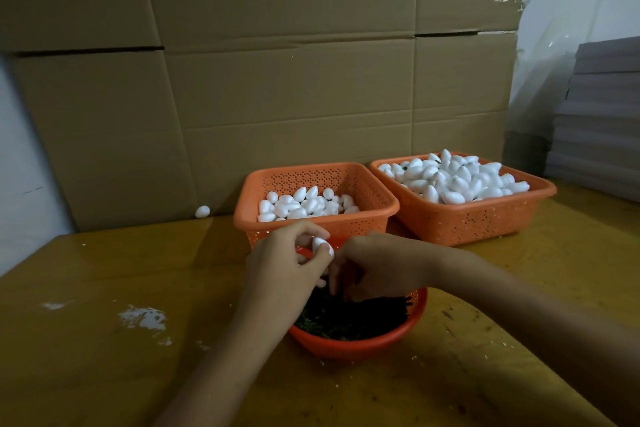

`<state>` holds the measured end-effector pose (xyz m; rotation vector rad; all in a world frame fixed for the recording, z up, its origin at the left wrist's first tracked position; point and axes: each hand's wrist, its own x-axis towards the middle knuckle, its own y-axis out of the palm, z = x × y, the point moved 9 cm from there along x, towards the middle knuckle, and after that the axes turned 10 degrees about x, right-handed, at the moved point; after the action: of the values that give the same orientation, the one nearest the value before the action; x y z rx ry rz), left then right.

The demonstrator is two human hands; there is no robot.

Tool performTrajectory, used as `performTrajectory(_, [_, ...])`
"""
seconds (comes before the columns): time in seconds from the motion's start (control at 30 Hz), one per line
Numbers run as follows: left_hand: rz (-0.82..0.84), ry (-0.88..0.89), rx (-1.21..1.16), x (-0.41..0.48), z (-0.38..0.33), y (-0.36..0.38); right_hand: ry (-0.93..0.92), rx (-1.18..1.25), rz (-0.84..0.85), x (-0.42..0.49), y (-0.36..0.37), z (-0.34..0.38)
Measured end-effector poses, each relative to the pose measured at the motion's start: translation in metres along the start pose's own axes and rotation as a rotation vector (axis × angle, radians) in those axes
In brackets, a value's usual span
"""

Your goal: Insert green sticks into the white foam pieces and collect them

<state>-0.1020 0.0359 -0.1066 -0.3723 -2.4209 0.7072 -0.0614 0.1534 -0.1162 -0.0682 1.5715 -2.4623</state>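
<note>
A wall of flattened cardboard (pixel 277 80) fills the view from 9 through 12 to 2 o'clock, standing behind a yellowish surface (pixel 104 281). At 3 o'clock a stack of grey sheets (pixel 595 135) rises at the edge. The right orange basket (pixel 478 222), at 1 o'clock from the hands, is heaped with white foam pieces (pixel 450 180); the left orange basket (pixel 360 180), at 12 o'clock from them, holds a shallower layer of foam (pixel 304 206). Nearest the person, at 6 o'clock, a round orange bowl (pixel 356 345) holds the green sticks (pixel 346 317). The left hand (pixel 287 260) hovers above the bowl's far rim, fingers curled round one foam piece (pixel 320 243). The right hand (pixel 377 267) is just beside it, fingertips bent down into the sticks; whether it grips one cannot be told. A stray foam piece (pixel 202 211) lies at 10 o'clock against the cardboard.
</note>
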Motion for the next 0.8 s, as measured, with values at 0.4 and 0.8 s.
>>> performTrajectory(0.4, [0.035,0.051,0.118,-0.004,-0.006,0.003,-0.123,0.009,-0.152,-0.004,0.006,0.005])
performTrajectory(0.8, [-0.119,-0.024,-0.138,-0.012,0.007,-0.009,-0.122,0.379,-0.45,-0.019,-0.019,-0.008])
